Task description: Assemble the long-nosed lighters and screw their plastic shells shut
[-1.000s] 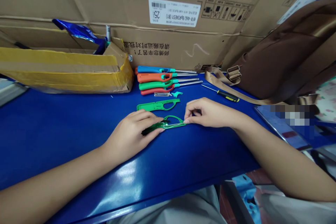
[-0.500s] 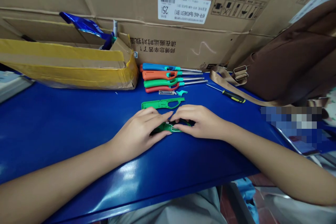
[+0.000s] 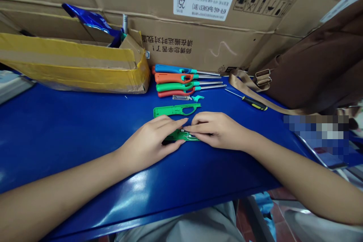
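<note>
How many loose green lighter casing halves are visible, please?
2: the far casing half lies on the table; the near casing half, partly hidden, is between the left hand and right hand.

The right hand (image 3: 218,130) is no longer pinching at the narrow tip of the green half-casing (image 3: 176,135); it is now working over the casing's middle, its fingers hiding the trigger loop. The left hand's (image 3: 153,136) index finger is stretching farther across the casing. The white wire (image 3: 189,136) is curving at the casing's middle instead of running straight tipward.
</note>
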Motion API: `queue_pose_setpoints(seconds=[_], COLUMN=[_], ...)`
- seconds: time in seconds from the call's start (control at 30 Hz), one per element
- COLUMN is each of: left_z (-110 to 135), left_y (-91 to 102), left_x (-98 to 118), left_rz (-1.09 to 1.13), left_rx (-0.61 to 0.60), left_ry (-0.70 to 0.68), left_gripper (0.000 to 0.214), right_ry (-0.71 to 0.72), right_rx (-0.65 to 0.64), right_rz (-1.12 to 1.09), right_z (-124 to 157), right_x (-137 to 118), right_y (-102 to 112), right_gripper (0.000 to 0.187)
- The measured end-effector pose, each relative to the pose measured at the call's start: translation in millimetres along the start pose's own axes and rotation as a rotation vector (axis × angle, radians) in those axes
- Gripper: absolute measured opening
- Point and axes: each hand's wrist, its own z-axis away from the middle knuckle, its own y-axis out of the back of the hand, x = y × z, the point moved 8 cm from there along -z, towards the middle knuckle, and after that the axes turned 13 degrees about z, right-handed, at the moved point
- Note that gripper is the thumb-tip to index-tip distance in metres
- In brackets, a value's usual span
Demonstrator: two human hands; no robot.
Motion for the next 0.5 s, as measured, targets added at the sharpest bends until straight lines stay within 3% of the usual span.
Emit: queue_pose_setpoints(seconds=[0.27, 0.5], left_z=[-0.2, 1.2], left_y=[1.0, 1.3], left_x=[-0.5, -2.3], left_rz=[0.006, 0.015], left_rx=[0.009, 0.019], left_ry=[0.006, 0.021], left_gripper=[0.041, 0.041], right_ry=[0.031, 0.093], right_rx=[-0.086, -0.066], right_rz=[0.080, 0.186], right_z=[1.8, 1.8], right_x=[-1.4, -7.3], right_y=[-2.3, -3.4], right_gripper=[0.029, 0.033])
